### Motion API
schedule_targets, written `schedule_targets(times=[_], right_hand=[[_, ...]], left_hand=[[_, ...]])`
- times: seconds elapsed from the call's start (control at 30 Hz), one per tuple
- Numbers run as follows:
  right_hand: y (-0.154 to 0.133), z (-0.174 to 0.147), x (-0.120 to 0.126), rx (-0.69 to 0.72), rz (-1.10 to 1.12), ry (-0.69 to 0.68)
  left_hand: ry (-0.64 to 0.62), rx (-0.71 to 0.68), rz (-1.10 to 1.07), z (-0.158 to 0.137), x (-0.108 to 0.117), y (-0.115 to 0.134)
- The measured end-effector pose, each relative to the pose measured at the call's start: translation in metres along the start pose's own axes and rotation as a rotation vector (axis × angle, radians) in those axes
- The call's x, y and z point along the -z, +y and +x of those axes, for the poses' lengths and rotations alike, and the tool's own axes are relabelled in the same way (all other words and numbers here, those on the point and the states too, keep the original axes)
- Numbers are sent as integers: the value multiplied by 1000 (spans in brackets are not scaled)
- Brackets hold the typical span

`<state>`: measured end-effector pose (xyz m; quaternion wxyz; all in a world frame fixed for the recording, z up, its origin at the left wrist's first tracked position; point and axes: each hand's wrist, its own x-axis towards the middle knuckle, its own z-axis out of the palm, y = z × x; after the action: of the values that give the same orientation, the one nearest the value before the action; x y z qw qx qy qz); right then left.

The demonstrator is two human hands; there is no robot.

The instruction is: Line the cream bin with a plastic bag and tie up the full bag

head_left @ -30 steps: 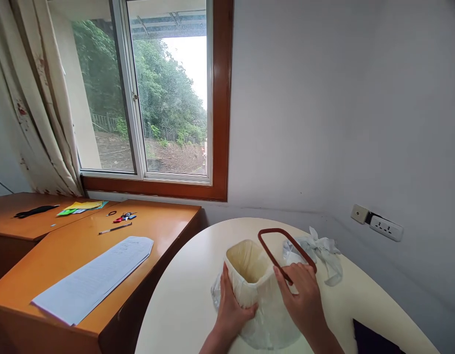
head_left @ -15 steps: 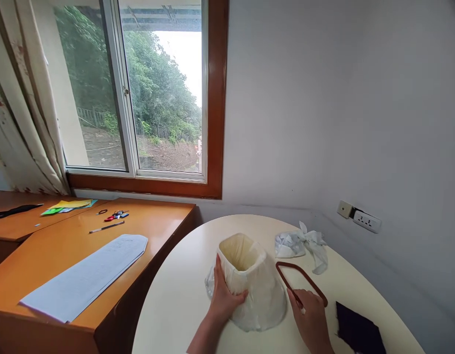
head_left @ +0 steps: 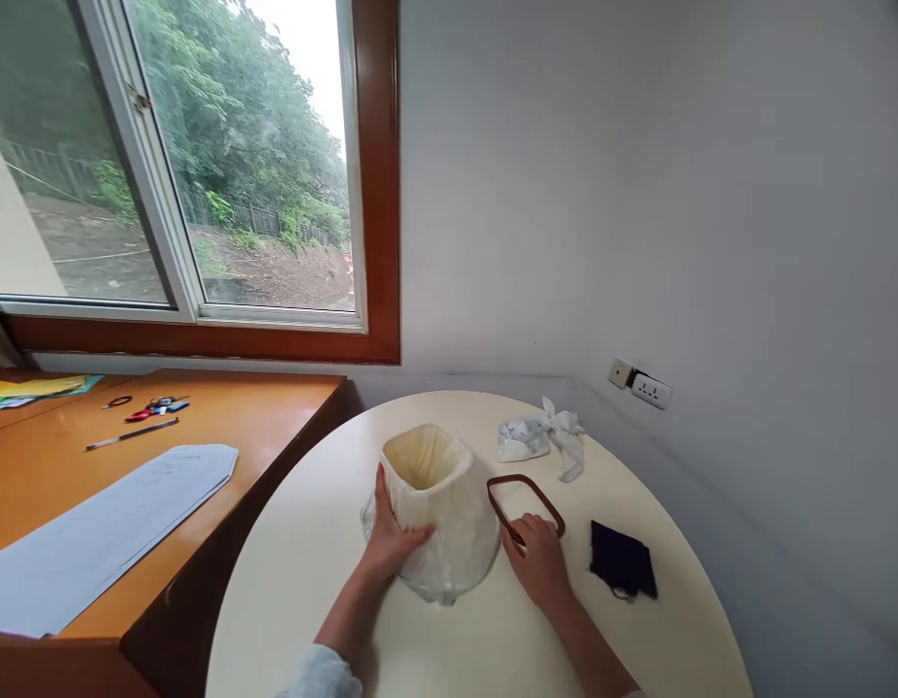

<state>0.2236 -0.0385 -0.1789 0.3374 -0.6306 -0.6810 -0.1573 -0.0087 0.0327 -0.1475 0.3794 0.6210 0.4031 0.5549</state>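
Observation:
A cream waste bin stands upright on the round table, its square mouth facing up. A thin whitish plastic bag is draped over its outside and spreads around the base. My left hand grips the near left side of the bin, thumb across the front and fingers along the left wall. Just right of the bin, my right hand is closed on the near side of a brown rounded rectangular rim ring. Part of the ring is hidden behind my fingers.
On the round table lie a knotted white plastic bag at the back and a dark folded cloth at right. The wooden desk at left holds white paper, a pen and keys.
The view has turned right and down, so everything sits further left and higher, and the dark cloth shows whole. Both hands keep their holds on the bin and the rim ring.

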Motion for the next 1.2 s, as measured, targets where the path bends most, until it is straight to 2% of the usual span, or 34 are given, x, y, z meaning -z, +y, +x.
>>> schedule_targets(times=[0.1,0.43,0.57,0.8,1.0,1.2], right_hand=[[0,-1,-1,-30,-7,-38],[5,1,-1,-176,4,-127],[6,1,1,-217,26,-172],[5,2,3,-280,21,-232],[4,1,5,-332,-9,-273],[14,3,11,-471,-56,-385]], left_hand=[[-48,-24,-40,1,1,-2],[-74,34,-51,1,2,-1],[-153,10,-148,-1,-1,-2],[-268,56,-220,-3,-2,-5],[-379,120,-276,-6,-1,5],[-429,137,-300,-5,2,14]])
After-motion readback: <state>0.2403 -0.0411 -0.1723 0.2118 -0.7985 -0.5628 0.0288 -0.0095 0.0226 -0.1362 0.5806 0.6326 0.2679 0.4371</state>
